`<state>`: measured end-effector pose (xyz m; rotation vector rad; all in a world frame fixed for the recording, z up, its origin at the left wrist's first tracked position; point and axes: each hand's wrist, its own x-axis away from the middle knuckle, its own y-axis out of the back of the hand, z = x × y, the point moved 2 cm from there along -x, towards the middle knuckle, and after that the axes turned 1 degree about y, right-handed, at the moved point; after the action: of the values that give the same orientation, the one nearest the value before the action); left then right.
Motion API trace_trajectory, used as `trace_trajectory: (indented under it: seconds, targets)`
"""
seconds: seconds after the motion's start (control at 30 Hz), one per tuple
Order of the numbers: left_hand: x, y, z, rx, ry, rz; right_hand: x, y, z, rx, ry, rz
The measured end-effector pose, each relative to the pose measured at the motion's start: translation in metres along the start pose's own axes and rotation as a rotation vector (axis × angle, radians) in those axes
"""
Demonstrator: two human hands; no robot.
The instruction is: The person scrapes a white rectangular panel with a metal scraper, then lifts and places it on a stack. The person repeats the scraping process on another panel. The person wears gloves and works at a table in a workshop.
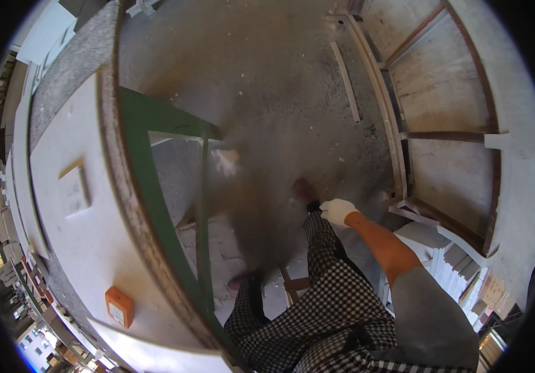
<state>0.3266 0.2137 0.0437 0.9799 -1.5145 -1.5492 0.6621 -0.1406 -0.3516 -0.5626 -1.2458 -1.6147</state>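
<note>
My right hand (339, 212), in a white knit glove, hangs beside my right leg in checked trousers (357, 292). Its fingers are curled in, and nothing shows in or sticks out of them. No part of my left hand appears. To my left stands a workbench with a pale top (74, 242), a worn edge and a green frame (155, 168). On that top lie a small orange box (119, 307) with a white label and a white block (76, 189). My reddish shoes (304, 190) are on the grey floor, one forward of the other.
Along the right stands a large pale panelled frame (447, 133) with brown bars and a wooden rail (376, 81). A loose wooden strip (345, 81) lies on the floor near it. Stacked white sheets (451, 273) stand at the lower right. A whitish patch (225, 160) shows by the bench leg.
</note>
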Motion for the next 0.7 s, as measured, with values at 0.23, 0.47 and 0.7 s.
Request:
trace_trajectory:
  seconds: [0.23, 0.47, 0.7]
  targets:
    - [-0.096, -0.065, -0.058, -0.092, 0.033, -0.004, -0.193, -0.029, 0.056, -0.276, 0.007, 0.061]
    - [-0.136, -0.101, -0.075, -0.163, 0.063, 0.007, -0.33, -0.068, 0.15, -0.448, 0.081, 0.056]
    - [-0.158, -0.12, -0.079, -0.189, 0.06, -0.021, -0.414, -0.083, 0.182, -0.936, 0.118, -0.037]
